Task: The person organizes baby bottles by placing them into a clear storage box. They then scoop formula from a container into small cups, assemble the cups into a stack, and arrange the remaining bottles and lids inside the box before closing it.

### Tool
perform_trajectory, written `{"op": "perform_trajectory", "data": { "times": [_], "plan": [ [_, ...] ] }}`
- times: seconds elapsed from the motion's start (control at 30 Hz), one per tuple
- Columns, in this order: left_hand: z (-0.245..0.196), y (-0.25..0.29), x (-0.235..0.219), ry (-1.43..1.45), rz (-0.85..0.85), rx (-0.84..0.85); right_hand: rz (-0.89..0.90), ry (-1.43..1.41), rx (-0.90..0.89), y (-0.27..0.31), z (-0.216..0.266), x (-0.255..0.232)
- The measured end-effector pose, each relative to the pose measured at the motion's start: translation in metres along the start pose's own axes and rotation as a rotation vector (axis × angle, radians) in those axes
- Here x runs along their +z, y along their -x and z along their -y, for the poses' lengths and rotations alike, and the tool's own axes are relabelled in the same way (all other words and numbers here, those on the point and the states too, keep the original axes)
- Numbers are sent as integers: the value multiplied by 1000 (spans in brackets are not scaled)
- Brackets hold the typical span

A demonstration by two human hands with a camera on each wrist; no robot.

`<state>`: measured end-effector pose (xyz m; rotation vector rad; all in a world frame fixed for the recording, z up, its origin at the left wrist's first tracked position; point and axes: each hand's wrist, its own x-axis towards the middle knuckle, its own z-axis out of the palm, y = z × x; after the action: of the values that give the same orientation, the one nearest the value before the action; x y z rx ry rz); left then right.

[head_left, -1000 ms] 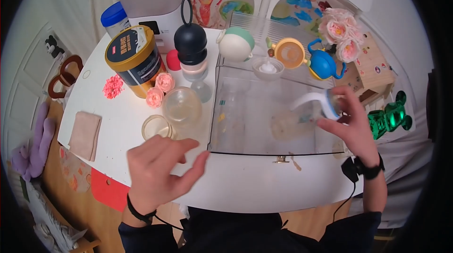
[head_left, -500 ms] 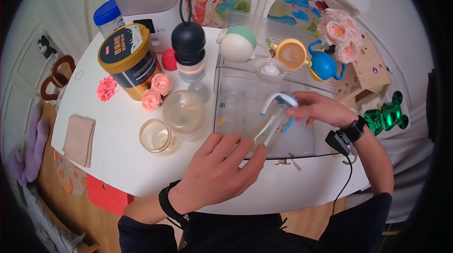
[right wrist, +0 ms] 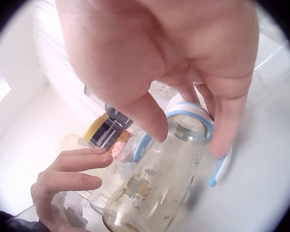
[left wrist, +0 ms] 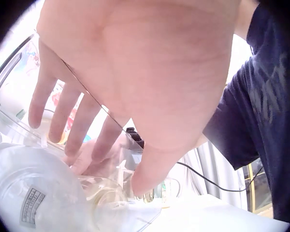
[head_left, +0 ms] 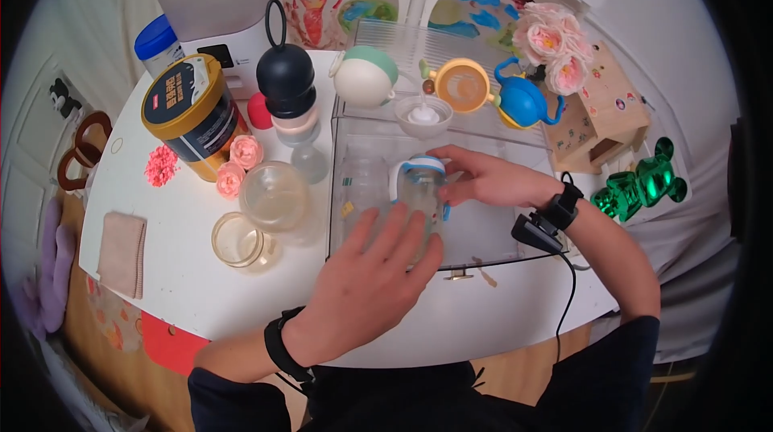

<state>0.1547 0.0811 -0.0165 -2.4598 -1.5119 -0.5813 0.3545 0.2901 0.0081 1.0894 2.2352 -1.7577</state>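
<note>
A clear bottle (head_left: 423,184) with a white and blue handled collar is over the clear box (head_left: 495,240). My right hand (head_left: 503,180) grips it at the collar, thumb and fingers on opposite sides; in the right wrist view the bottle (right wrist: 159,181) is tilted. My left hand (head_left: 354,291) is palm down in front of the bottle, its fingers spread; they overlap the bottle's lower part in the head view, and contact there is unclear. From the left wrist view, the left hand (left wrist: 135,67) shows nothing in its grasp.
Left of the box are a clear round bowl (head_left: 274,194), an open jar (head_left: 237,240) and a gold-rimmed tub (head_left: 197,122). Behind it stand a small white-centred bowl (head_left: 423,115), a yellow cup (head_left: 463,84) and a blue cup (head_left: 523,102). A green bear figure (head_left: 640,184) is at right.
My right hand has brought the bottle leftward from the box's right side, and it now looks more upright in the head view. My left hand has moved right, from near the jar to beside the bottle.
</note>
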Motion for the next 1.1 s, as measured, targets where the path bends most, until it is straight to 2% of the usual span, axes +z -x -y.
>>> {"op": "perform_trajectory", "data": {
  "times": [0.1, 0.2, 0.4, 0.6, 0.7, 0.8, 0.83, 0.97, 1.1],
  "plan": [
    [0, -3, 0, 11, -1, 55, -1, 226, -47, 1, 8, 5],
    [-3, -10, 2, 4, 6, 78, 1, 329, -137, -8, -6, 6],
    [-7, -25, 9, 17, 33, 108, 7, 349, -120, -4, 6, 10],
    [-10, -40, 8, 21, 206, 140, -3, 369, -81, -1, 6, 9],
    [-6, -50, 6, 100, 288, 132, -34, 367, -185, -3, 2, 13],
    [-5, -55, 6, 140, 277, 103, -61, 415, -322, -14, -12, 15],
    [-5, -56, 5, 133, 277, 111, -36, 399, -243, -11, -5, 17],
    [-9, -63, -2, 86, 323, 117, -104, 411, -202, 2, 3, 20],
    [-13, -64, -3, 72, 340, 108, -174, 498, -190, 56, 28, 20]
  ]
}}
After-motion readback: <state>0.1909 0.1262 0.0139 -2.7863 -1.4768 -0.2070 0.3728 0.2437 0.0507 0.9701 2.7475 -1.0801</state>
